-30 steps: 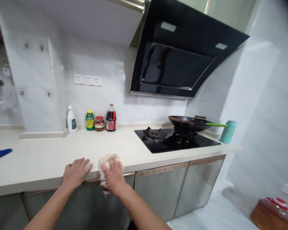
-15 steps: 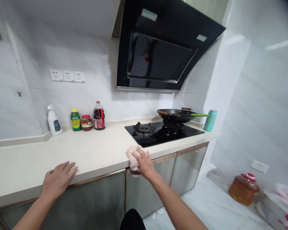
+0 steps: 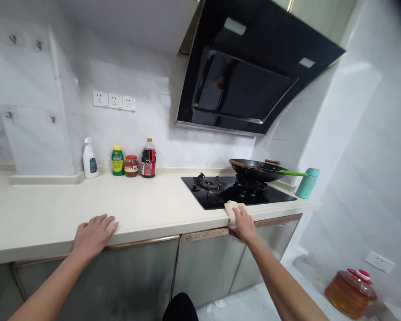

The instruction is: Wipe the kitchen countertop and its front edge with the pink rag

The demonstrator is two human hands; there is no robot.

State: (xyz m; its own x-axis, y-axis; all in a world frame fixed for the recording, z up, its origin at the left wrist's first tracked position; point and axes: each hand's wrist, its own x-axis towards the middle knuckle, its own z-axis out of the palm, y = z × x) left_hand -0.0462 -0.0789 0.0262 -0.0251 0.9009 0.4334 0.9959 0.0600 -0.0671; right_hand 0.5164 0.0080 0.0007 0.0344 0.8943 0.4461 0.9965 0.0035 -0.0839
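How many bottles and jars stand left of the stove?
4, lined up on the white counter, left to right: a white spray bottle, a green bottle with yellow cap, a red-lidded jar, and a dark bottle with red label. None seems hidden.

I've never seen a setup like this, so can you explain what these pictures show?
There is no machine here: these are someone's two bare hands, seen from a camera worn on the head, looking forward and down. The right hand holds a pale cloth against the front edge of the counter, just in front of the black stove. The left hand lies palm-down on the counter's edge, holding nothing. A wok sits on the stove, with a turquoise flask to the right. Along the wall stand a spray bottle, a green bottle, a red-lidded jar and a dark sauce bottle.
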